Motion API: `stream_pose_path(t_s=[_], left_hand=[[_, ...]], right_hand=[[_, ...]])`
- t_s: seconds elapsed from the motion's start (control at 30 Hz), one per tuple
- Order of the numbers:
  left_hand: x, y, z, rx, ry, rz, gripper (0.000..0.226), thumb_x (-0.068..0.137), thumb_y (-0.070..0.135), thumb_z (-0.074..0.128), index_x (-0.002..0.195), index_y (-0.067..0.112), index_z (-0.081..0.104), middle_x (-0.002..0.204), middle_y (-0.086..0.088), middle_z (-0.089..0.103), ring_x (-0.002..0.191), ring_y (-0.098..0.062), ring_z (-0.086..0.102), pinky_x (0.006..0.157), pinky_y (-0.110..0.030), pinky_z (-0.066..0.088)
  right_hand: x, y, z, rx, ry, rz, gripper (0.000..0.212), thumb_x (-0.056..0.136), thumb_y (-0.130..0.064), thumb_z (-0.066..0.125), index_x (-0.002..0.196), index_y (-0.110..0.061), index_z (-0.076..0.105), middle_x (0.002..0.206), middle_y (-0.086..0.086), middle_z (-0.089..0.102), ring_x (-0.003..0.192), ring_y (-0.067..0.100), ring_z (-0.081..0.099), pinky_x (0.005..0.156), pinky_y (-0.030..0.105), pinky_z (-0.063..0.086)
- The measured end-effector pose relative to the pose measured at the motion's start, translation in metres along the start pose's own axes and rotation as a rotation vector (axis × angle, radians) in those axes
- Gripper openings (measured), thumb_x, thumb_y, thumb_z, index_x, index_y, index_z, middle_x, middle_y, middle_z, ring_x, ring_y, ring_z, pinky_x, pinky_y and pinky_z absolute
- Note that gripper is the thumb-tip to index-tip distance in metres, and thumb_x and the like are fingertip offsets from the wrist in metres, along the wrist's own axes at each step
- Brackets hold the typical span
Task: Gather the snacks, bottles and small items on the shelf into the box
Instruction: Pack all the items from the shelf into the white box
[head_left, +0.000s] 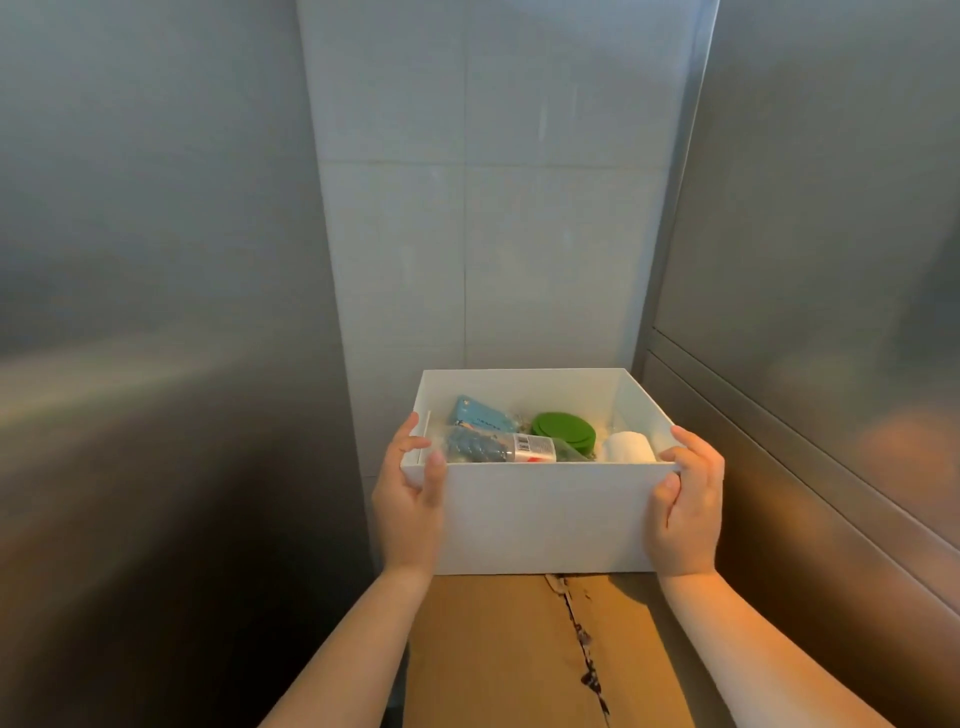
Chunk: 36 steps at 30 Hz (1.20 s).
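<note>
The box (545, 519) sits on cardboard (483, 649), bottle (524, 448) and packet (475, 413) inside (wall (493, 234) behind).

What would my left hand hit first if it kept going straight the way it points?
The white box: the left hand holds its near-left corner. Past the box, probably the tiled wall behind; depth is unclear.

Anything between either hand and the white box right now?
Nothing visible. The left hand and right hand grip the white box directly at its near corners, fingers hooked over the rim and thumbs on the front wall.
</note>
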<state>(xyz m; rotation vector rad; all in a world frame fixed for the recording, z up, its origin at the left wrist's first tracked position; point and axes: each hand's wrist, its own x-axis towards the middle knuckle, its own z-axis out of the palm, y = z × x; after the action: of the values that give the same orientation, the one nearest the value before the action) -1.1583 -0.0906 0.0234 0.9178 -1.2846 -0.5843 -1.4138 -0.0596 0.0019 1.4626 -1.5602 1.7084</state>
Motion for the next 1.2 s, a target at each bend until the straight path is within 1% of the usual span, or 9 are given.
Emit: stream_pose_path(t_s=[0.13,0.2,0.37,0.5,0.73,0.93,1.0,1.13,1.2], left_hand=[[0.017,-0.015,0.010,-0.003,0.015,0.023,0.022,0.088,0.046,0.046,0.110,0.047,0.049,0.126,0.019,0.053,0.110,-0.009,0.057,0.074,-0.019,0.055],[0.024,-0.021,0.014,-0.018,0.010,0.035,0.021,0.090,0.045,0.044,0.109,0.045,0.050,0.123,0.030,0.050,0.110,-0.002,0.055,0.070,-0.014,0.052],[0.042,-0.037,0.022,0.009,0.025,0.054,0.035,0.091,0.042,0.043,0.112,0.017,0.053,0.122,0.035,0.045,0.110,0.011,0.049,0.072,-0.006,0.047],[0.048,-0.040,0.026,0.040,0.033,0.074,0.017,0.089,0.051,0.040,0.098,0.039,0.050,0.127,0.025,0.046,0.116,-0.007,0.051,0.082,-0.020,0.051],[0.061,-0.045,0.033,0.036,0.037,0.059,0.007,0.092,0.041,0.041,0.095,0.043,0.047,0.129,0.015,0.048,0.119,-0.018,0.052,0.086,-0.040,0.054],[0.076,-0.064,0.042,0.059,0.048,0.070,0.031,0.088,0.053,0.037,0.100,0.028,0.049,0.130,0.019,0.047,0.112,-0.010,0.053,0.072,-0.017,0.052],[0.080,-0.070,0.044,0.056,0.046,0.068,0.034,0.089,0.052,0.036,0.103,0.024,0.050,0.130,0.018,0.047,0.110,-0.005,0.053,0.072,-0.016,0.051],[0.085,-0.077,0.050,0.059,0.042,0.089,0.048,0.091,0.048,0.035,0.107,0.007,0.053,0.130,0.011,0.048,0.103,0.019,0.046,0.068,0.000,0.043],[0.086,-0.080,0.051,0.056,0.044,0.090,0.046,0.091,0.047,0.036,0.105,0.007,0.053,0.130,0.011,0.048,0.103,0.021,0.045,0.067,0.000,0.041]], right_hand=[[0.008,0.009,0.017,-0.005,-0.006,0.021,0.029,0.094,-0.027,0.030,0.102,-0.008,0.050,0.121,0.021,0.052,0.112,0.021,0.045,0.093,0.035,0.039],[0.012,0.013,0.025,-0.003,-0.005,0.019,0.030,0.094,-0.027,0.031,0.101,-0.006,0.051,0.121,0.021,0.052,0.111,0.021,0.045,0.093,0.034,0.038],[0.021,0.021,0.042,-0.010,-0.025,0.018,0.027,0.093,-0.026,0.031,0.102,-0.008,0.049,0.120,0.022,0.052,0.112,0.022,0.045,0.094,0.032,0.037],[0.027,0.029,0.054,-0.013,-0.024,0.017,0.030,0.094,-0.026,0.030,0.102,-0.005,0.050,0.121,0.021,0.051,0.113,0.021,0.044,0.095,0.032,0.037],[0.032,0.040,0.072,-0.011,-0.013,0.011,0.025,0.094,-0.025,0.030,0.103,-0.008,0.047,0.122,0.020,0.050,0.113,0.021,0.044,0.095,0.023,0.033],[0.038,0.046,0.085,-0.005,-0.017,-0.007,0.026,0.094,-0.025,0.030,0.104,-0.009,0.047,0.121,0.019,0.048,0.113,0.019,0.044,0.099,0.013,0.031],[0.041,0.048,0.089,0.014,-0.029,-0.005,0.024,0.094,-0.023,0.031,0.104,-0.008,0.047,0.121,0.020,0.049,0.113,0.018,0.044,0.101,0.007,0.026],[0.043,0.056,0.095,0.015,-0.033,-0.001,0.022,0.093,-0.022,0.031,0.104,-0.010,0.046,0.122,0.020,0.049,0.113,0.017,0.044,0.100,0.006,0.026],[0.044,0.058,0.098,0.014,-0.034,0.002,0.021,0.093,-0.022,0.031,0.104,-0.011,0.045,0.122,0.020,0.049,0.113,0.017,0.044,0.100,0.005,0.026]])
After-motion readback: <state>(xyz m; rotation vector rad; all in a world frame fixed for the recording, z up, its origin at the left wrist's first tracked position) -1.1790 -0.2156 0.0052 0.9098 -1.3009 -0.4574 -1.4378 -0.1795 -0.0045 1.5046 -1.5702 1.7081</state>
